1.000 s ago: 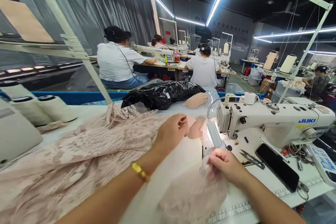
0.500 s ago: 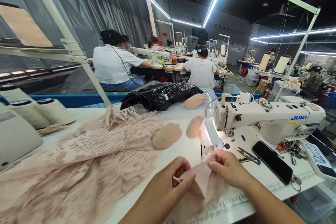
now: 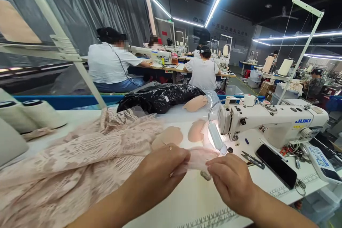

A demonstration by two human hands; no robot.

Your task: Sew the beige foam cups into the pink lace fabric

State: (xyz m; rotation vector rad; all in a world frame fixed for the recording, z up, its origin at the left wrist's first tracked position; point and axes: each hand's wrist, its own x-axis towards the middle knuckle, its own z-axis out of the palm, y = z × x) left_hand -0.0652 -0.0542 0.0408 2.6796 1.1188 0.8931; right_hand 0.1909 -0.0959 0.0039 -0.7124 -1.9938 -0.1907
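Note:
Between my two hands a thin, pale pink piece of fabric [image 3: 199, 158] is stretched just in front of the sewing machine's lit needle area. My left hand [image 3: 165, 167] is closed on its left end, and my right hand [image 3: 231, 180] pinches the right end. A white JUKI sewing machine [image 3: 272, 123] stands behind and to the right, its small lamp [image 3: 215, 135] shining down. Beige oval fabric pieces [image 3: 171, 136] lie beyond my left hand, with another beige piece [image 3: 196, 131] beside the lamp. A small greyish object [image 3: 205, 175] sits on the table under the fabric.
Pink lace fabric [image 3: 80, 171] is heaped across the left. A black plastic bag [image 3: 162, 98] lies at the back. To the right are thread snips [image 3: 252, 159], a phone [image 3: 276, 165] and a control panel [image 3: 324, 162]. Thread cones [image 3: 42, 114] stand far left; people in white shirts sit ahead.
Both hands have lifted and turned palms down, pulling the fabric out between them; before, it hung folded lower down. The small greyish object now shows. The view has shifted slightly.

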